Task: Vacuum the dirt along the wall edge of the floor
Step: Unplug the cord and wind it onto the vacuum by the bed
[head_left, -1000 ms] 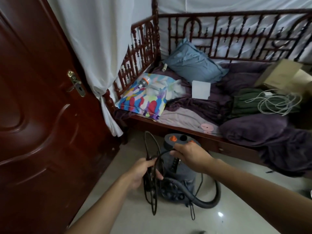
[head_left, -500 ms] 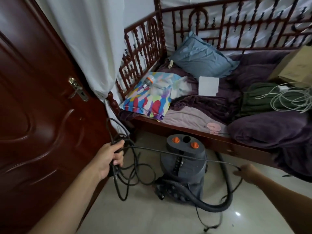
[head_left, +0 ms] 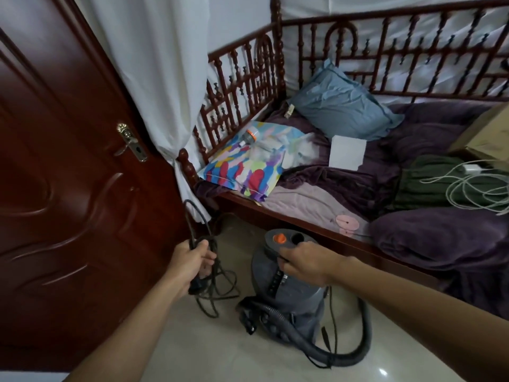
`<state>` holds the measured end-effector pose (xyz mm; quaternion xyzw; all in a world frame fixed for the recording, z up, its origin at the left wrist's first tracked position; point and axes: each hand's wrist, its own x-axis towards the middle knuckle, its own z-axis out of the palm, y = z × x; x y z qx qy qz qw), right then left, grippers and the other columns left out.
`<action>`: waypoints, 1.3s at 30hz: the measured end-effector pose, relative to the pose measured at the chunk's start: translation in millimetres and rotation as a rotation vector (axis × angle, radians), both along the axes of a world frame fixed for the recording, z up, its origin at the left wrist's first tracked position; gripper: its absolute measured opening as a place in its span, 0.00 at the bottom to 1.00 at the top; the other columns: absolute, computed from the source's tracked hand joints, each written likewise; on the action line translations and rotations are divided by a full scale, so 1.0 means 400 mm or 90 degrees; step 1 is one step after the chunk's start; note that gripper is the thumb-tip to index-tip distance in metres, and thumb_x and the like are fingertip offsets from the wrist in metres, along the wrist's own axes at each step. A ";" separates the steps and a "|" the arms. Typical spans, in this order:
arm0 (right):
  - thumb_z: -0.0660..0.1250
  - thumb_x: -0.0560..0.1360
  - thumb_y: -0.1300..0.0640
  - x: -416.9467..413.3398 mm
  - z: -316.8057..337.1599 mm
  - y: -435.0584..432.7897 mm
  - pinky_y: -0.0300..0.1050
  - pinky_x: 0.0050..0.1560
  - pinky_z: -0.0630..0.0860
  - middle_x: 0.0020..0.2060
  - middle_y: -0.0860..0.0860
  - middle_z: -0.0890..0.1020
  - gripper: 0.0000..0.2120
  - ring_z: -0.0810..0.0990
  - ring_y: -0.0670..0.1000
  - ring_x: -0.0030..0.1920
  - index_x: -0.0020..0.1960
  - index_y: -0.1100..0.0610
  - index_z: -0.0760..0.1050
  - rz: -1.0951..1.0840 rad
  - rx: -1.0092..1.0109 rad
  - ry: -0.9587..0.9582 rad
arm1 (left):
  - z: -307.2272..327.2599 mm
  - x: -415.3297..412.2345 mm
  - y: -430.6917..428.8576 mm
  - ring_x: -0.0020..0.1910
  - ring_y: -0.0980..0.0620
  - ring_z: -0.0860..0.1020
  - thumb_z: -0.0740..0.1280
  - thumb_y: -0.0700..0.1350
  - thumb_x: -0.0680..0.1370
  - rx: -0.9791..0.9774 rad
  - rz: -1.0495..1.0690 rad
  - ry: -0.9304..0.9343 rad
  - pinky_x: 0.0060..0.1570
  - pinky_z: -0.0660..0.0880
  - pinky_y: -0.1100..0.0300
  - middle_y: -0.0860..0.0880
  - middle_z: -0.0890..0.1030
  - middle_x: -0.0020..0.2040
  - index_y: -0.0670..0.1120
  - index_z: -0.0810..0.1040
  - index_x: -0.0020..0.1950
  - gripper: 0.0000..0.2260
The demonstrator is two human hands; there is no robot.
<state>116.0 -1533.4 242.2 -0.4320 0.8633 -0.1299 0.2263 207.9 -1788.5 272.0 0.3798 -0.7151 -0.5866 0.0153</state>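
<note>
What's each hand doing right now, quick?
Left hand: gripping the coiled black cord.
Right hand: curled at the top of the vacuum; its hold cannot be told.

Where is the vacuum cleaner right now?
In the head view, the grey drum-shaped vacuum cleaner stands on the pale floor, low centre, just in front of the dark wooden bed frame, with the right hand at its top.

We see a grey cylindrical plastic vacuum cleaner (head_left: 292,293) with a round orange button (head_left: 279,239), a dark grey ribbed hose (head_left: 344,354) and a thin black power cord (head_left: 212,288). The glossy tiled floor (head_left: 192,340) is cream, the panelled wooden door (head_left: 68,188) deep red-brown, the cloth curtain (head_left: 154,64) white. The plush blanket (head_left: 429,238) is purple, the soft pillow (head_left: 341,108) pale blue, and the rectangular fabric cushion (head_left: 242,166) bears red, blue, yellow and purple blotches.
</note>
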 end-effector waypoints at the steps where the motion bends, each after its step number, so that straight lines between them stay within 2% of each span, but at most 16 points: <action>1: 0.52 0.80 0.43 0.003 0.010 -0.013 0.55 0.45 0.75 0.37 0.51 0.75 0.14 0.72 0.56 0.37 0.45 0.51 0.68 0.033 0.015 0.007 | -0.006 0.000 0.023 0.33 0.47 0.76 0.59 0.42 0.83 0.026 0.007 0.004 0.25 0.72 0.61 0.40 0.80 0.40 0.38 0.74 0.52 0.08; 5: 0.47 0.82 0.37 -0.019 0.024 -0.005 0.50 0.42 0.70 0.34 0.48 0.74 0.24 0.73 0.51 0.35 0.39 0.50 0.69 0.052 0.053 0.023 | -0.019 0.004 0.048 0.35 0.44 0.78 0.59 0.42 0.83 0.124 0.065 0.030 0.31 0.74 0.55 0.38 0.82 0.39 0.38 0.73 0.52 0.08; 8: 0.50 0.84 0.42 -0.057 0.029 0.054 0.50 0.43 0.71 0.35 0.49 0.76 0.19 0.75 0.54 0.38 0.38 0.46 0.67 -0.043 -0.032 0.052 | -0.019 0.010 0.025 0.31 0.46 0.79 0.59 0.41 0.83 0.106 0.088 0.065 0.26 0.74 0.58 0.39 0.83 0.37 0.39 0.73 0.52 0.06; 10: 0.56 0.83 0.44 -0.065 0.036 0.081 0.50 0.43 0.74 0.38 0.51 0.80 0.15 0.79 0.55 0.41 0.42 0.47 0.75 -0.025 -0.022 0.076 | -0.016 0.002 0.026 0.33 0.47 0.80 0.60 0.41 0.83 0.097 0.064 0.083 0.25 0.74 0.59 0.40 0.84 0.38 0.39 0.74 0.52 0.06; 13: 0.62 0.81 0.43 -0.033 0.048 0.064 0.47 0.44 0.74 0.43 0.48 0.84 0.13 0.80 0.49 0.44 0.47 0.49 0.81 0.052 -0.003 0.072 | -0.015 -0.021 0.072 0.45 0.47 0.83 0.60 0.43 0.83 0.099 -0.050 0.063 0.40 0.78 0.55 0.42 0.85 0.47 0.42 0.74 0.55 0.06; 15: 0.64 0.81 0.46 -0.015 0.068 0.031 0.39 0.40 0.72 0.36 0.44 0.82 0.12 0.78 0.42 0.39 0.42 0.48 0.79 0.046 -0.130 -0.003 | -0.020 -0.030 0.117 0.52 0.47 0.83 0.60 0.43 0.83 0.095 -0.158 0.029 0.55 0.76 0.52 0.43 0.85 0.50 0.41 0.74 0.58 0.07; 17: 0.66 0.81 0.51 -0.024 0.087 0.001 0.31 0.35 0.65 0.30 0.39 0.75 0.11 0.75 0.36 0.34 0.39 0.47 0.77 -0.027 -0.278 -0.047 | -0.027 -0.027 0.156 0.49 0.44 0.83 0.60 0.42 0.83 0.119 -0.227 0.012 0.60 0.74 0.48 0.40 0.85 0.46 0.39 0.74 0.54 0.07; 19: 0.69 0.78 0.51 -0.047 0.095 -0.006 0.31 0.34 0.65 0.31 0.38 0.76 0.07 0.76 0.35 0.33 0.43 0.52 0.80 -0.114 -0.338 -0.080 | -0.018 -0.020 0.173 0.32 0.43 0.79 0.59 0.43 0.83 0.132 -0.255 0.000 0.49 0.75 0.49 0.41 0.80 0.31 0.41 0.72 0.46 0.09; 20: 0.72 0.76 0.51 -0.058 0.088 0.002 0.31 0.33 0.66 0.30 0.38 0.77 0.06 0.76 0.36 0.32 0.43 0.52 0.80 -0.142 -0.346 -0.108 | -0.011 -0.017 0.170 0.24 0.46 0.72 0.59 0.45 0.83 0.142 -0.251 -0.002 0.40 0.74 0.52 0.44 0.72 0.25 0.42 0.70 0.43 0.11; 23: 0.77 0.71 0.49 -0.086 0.015 0.054 0.32 0.31 0.67 0.28 0.41 0.77 0.11 0.76 0.38 0.30 0.38 0.49 0.76 -0.183 -0.274 -0.136 | 0.032 -0.013 0.140 0.19 0.54 0.58 0.60 0.48 0.83 0.127 -0.232 0.017 0.24 0.62 0.61 0.51 0.60 0.23 0.42 0.69 0.39 0.14; 27: 0.72 0.75 0.51 -0.109 -0.171 0.181 0.45 0.36 0.68 0.31 0.46 0.76 0.14 0.77 0.51 0.37 0.33 0.49 0.71 -0.362 -0.113 -0.098 | 0.121 -0.008 0.067 0.16 0.56 0.56 0.64 0.50 0.78 0.210 -0.143 0.125 0.21 0.57 0.67 0.52 0.56 0.20 0.44 0.67 0.31 0.18; 29: 0.69 0.77 0.51 -0.098 -0.271 0.274 0.43 0.40 0.69 0.38 0.51 0.80 0.08 0.81 0.54 0.44 0.40 0.52 0.78 -0.449 0.010 -0.113 | 0.167 -0.006 0.019 0.15 0.57 0.55 0.65 0.51 0.76 0.236 -0.097 0.182 0.21 0.56 0.67 0.54 0.56 0.19 0.46 0.68 0.28 0.18; 31: 0.66 0.79 0.51 -0.062 -0.363 0.339 0.43 0.45 0.72 0.48 0.55 0.83 0.11 0.81 0.55 0.51 0.51 0.57 0.82 -0.482 0.119 -0.182 | 0.200 -0.006 -0.023 0.15 0.58 0.56 0.65 0.50 0.77 0.221 -0.085 0.214 0.22 0.55 0.67 0.55 0.56 0.19 0.49 0.70 0.25 0.20; 32: 0.66 0.79 0.50 -0.042 -0.393 0.351 0.42 0.46 0.73 0.50 0.56 0.83 0.12 0.82 0.55 0.53 0.51 0.58 0.82 -0.505 0.136 -0.219 | 0.210 -0.007 -0.038 0.16 0.58 0.56 0.65 0.50 0.77 0.197 -0.087 0.216 0.21 0.56 0.66 0.55 0.56 0.19 0.49 0.70 0.24 0.22; 36: 0.60 0.83 0.48 -0.007 -0.394 0.295 0.47 0.42 0.75 0.35 0.54 0.84 0.21 0.85 0.58 0.42 0.36 0.58 0.77 -0.606 -0.052 -0.276 | 0.195 -0.025 -0.041 0.17 0.57 0.56 0.71 0.49 0.72 0.086 -0.150 0.158 0.21 0.57 0.65 0.53 0.57 0.22 0.46 0.70 0.33 0.13; 39: 0.57 0.84 0.47 -0.014 -0.315 0.225 0.51 0.44 0.76 0.33 0.54 0.80 0.21 0.83 0.58 0.40 0.35 0.54 0.71 -0.512 -0.087 -0.235 | 0.151 -0.052 -0.023 0.20 0.54 0.61 0.75 0.40 0.71 -0.075 -0.289 0.025 0.22 0.60 0.64 0.51 0.63 0.22 0.42 0.74 0.38 0.10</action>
